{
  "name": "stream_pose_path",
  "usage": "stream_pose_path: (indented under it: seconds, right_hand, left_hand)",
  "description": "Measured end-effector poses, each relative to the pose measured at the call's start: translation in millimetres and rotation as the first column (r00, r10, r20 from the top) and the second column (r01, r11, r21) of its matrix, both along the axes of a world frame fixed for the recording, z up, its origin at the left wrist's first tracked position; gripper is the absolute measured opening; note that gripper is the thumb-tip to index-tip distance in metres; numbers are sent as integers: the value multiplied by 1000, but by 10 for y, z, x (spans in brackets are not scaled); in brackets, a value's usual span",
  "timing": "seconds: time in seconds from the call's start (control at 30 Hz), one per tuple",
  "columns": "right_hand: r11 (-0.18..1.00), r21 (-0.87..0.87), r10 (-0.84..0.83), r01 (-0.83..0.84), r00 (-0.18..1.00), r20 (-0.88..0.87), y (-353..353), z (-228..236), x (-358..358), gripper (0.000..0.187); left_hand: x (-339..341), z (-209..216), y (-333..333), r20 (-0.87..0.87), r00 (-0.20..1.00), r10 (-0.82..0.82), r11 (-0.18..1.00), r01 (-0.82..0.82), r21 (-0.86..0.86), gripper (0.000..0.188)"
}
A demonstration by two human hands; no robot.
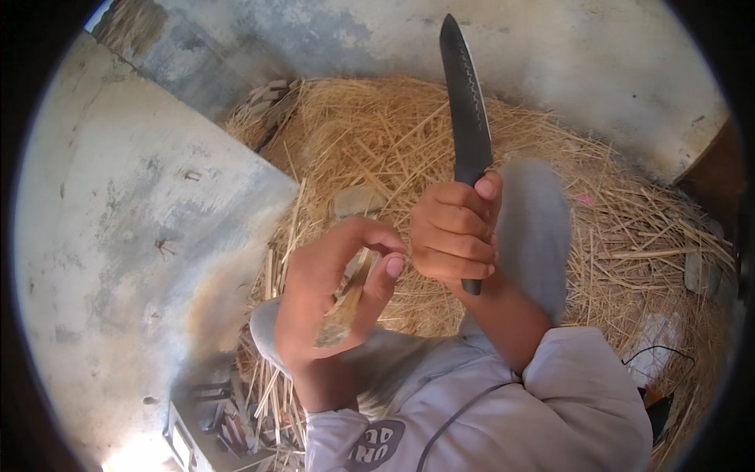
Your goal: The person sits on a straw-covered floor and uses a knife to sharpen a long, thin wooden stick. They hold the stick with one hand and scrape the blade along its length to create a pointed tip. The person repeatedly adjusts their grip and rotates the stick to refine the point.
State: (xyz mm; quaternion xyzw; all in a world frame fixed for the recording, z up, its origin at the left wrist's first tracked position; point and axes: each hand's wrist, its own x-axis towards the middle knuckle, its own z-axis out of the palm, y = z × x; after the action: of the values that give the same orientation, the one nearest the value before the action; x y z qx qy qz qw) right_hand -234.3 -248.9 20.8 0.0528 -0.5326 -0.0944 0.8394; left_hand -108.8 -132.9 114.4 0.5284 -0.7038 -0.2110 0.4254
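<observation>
Seen from above: the right hand (454, 236) has its fingers wrapped tight around the handle of a long dark knife (466, 102), blade pointing up and away. The left hand (330, 295) pinches 1 short pale stick (346, 303) between thumb and fingers, just beside the knife hand, above a straw pile (629, 228). A safe cut likely means stroking away from the pinching fingers.

head view, looking down, close over straw (629, 236)
</observation>
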Motion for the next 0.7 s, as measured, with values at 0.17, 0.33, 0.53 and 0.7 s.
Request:
stream_pose_path:
  seconds: [0.17,0.33,0.53,0.7]
  right_hand:
    - [992,-87,-80,90,991,108,5,222,-244,38]
    - [982,-148,-84,120,970,229,-108,213,-370,40]
    - [987,-135,-56,85,977,208,-176,114,-328,40]
    - [996,-84,-6,19,988,157,-140,49,-242,40]
  left_hand:
    - [-302,-91,-78,73,997,-9,990,19,-140,24]
    - [-512,-63,-157,-4,999,-37,997,37,-67,28]
    - [-433,-122,-224,53,997,-53,997,56,-56,27]
    - [-296,-185,-232,10,998,-68,998,68,17,23]
